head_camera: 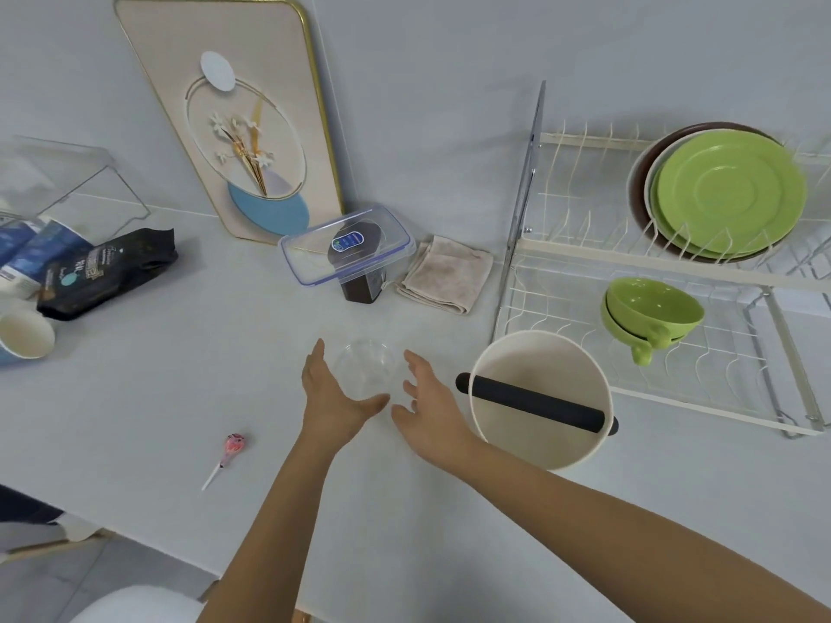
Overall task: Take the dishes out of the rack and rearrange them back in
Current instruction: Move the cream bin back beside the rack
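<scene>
A small clear glass bowl (365, 365) sits on the white table between my hands. My left hand (330, 395) is at its left side and my right hand (429, 409) at its right, both with fingers spread and not gripping it. The white wire dish rack (584, 258) stands at the right. Its upper tier holds green plates (730, 191) leaning against a brown plate (641, 204). On its lower tier lie two stacked green cups (650, 314). A cream tub (539, 442) with a black bar (535, 402) across its rim stands just right of my right hand.
A clear lidded container (348, 249) and a folded cloth (445, 274) lie behind the bowl. A framed picture (234, 119) leans on the wall. A black bag (108, 272), a paper cup (24, 337) and a lollipop (229, 449) are to the left.
</scene>
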